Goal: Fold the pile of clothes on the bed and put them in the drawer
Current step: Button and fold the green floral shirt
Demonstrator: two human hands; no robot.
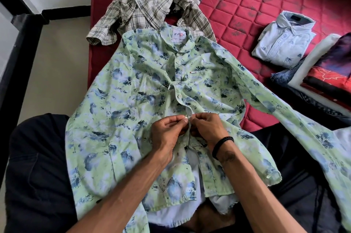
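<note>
— Head view: pale green long-sleeved shirt with a blue leaf print spread front-up across the lap and over the edge of the red quilted mattress, collar away, hem nearest. Step in hand?

— Buttoning, by the look of it, ahead of any fold. Left hand and right hand close together at the placket, about midway down. Left fingertips pinching one front edge, right fingertips pinching the other edge opposite. Hard to tell whether the button is through its hole yet; too small and hidden by the fingers.

— Above and below that spot?

— White button higher up apparently fastened. Lower fronts hanging apart, pale lining showing near the hem.

— And the rest of the pile?

— Crumpled beige-and-grey checked shirt lying just beyond the collar, unfolded. Folded light blue shirt well apart on the mattress, on the right. Stack of dark and red folded cloth beside it. No drawer in view.

— So, progress?

— Partway, probably: some pieces folded, this one in work, at least one waiting, nothing shown as put away.

— Next move?

— Likely finishing this button, then perhaps one lower. After that: turning the shirt face down, smoothing it flat, bringing in the long right-side sleeve trailing toward the corner, then folding to match the blue one.
</note>
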